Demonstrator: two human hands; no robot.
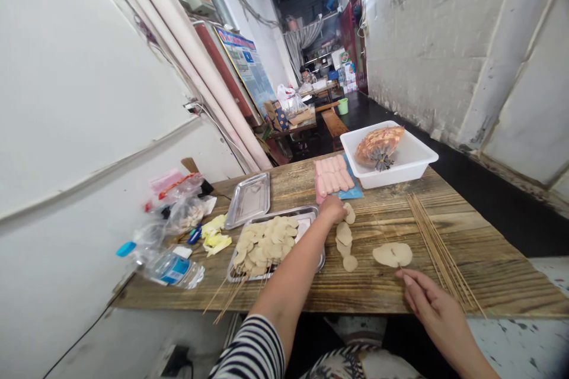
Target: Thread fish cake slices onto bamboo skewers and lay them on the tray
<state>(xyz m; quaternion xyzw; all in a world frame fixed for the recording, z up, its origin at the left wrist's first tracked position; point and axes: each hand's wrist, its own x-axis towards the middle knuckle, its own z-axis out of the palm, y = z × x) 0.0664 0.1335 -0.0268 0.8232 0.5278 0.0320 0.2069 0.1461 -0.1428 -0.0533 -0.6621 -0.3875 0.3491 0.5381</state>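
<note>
My right hand (pixel 427 296) is closed on the lower end of a thin skewer (pixel 400 268). Flat beige slices (pixel 391 254) are threaded on its upper part, just over the table. Across the table, my left hand (pixel 332 208) has its curled fingers at the edge of a thin round slice (pixel 350 214); its fingertips are partly hidden. A short column of loose slices (pixel 344 234) lies below that hand. Left of my forearm, a metal tray (pixel 306 226) holds a heap of skewered slices (pixel 267 243), with stick ends poking over its near edge.
Bare bamboo skewers (pixel 438 243) lie at the right. Behind are a pack of pink sausages (pixel 333 174) and a white tub (pixel 391 174) with a bagged item. A second metal tray (pixel 249 198), a water bottle (pixel 178 269) and plastic bags (pixel 186 210) are at the left.
</note>
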